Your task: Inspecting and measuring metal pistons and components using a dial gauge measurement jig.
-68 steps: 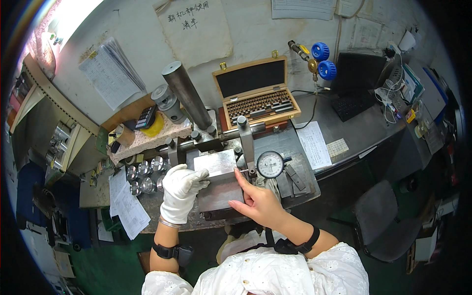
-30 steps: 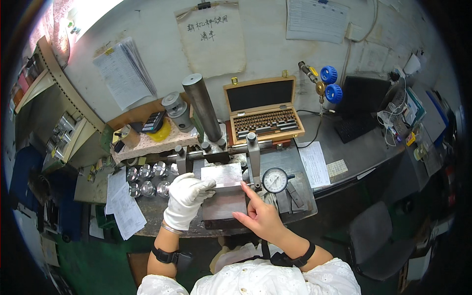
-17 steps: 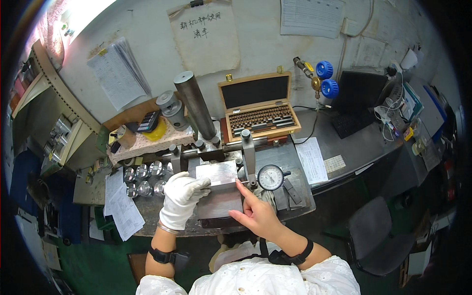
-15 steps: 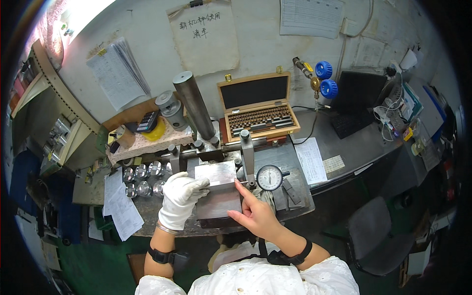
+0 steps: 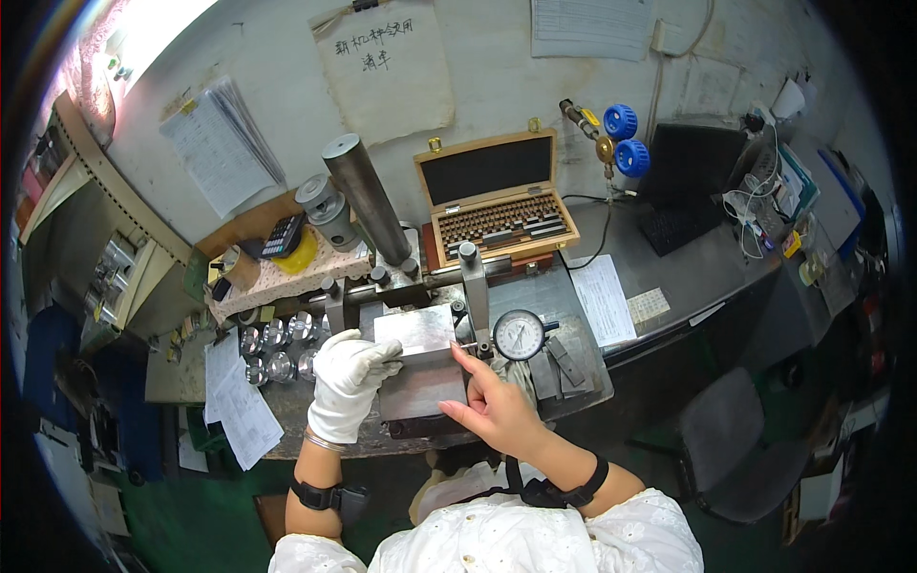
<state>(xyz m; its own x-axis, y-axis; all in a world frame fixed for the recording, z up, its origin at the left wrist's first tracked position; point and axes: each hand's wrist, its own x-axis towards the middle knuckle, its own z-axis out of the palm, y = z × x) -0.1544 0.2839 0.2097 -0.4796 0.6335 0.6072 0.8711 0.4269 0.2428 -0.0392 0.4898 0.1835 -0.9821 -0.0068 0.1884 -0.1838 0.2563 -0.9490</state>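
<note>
My left hand wears a white glove, its fingers closed on the left edge of a shiny rectangular metal block. The block rests on a dark metal base. My bare right hand reaches in from the right, index finger stretched out with its tip touching the block's right edge; the thumb stands apart and the other fingers are curled. Just right of that fingertip is a round dial indicator, its thin stem running toward the block. Behind the block, a metal crossbar fixture joins a thick upright steel column.
Several shiny metal cylinders stand left of the glove. An open wooden case of gauge blocks sits behind. Small dark metal bars lie right of the dial. Papers, a keyboard and a chair are to the right.
The whole view has shifted slightly. Both hands keep nearly the same places on the block. The needle of the dial indicator seems to sit at a different angle.
</note>
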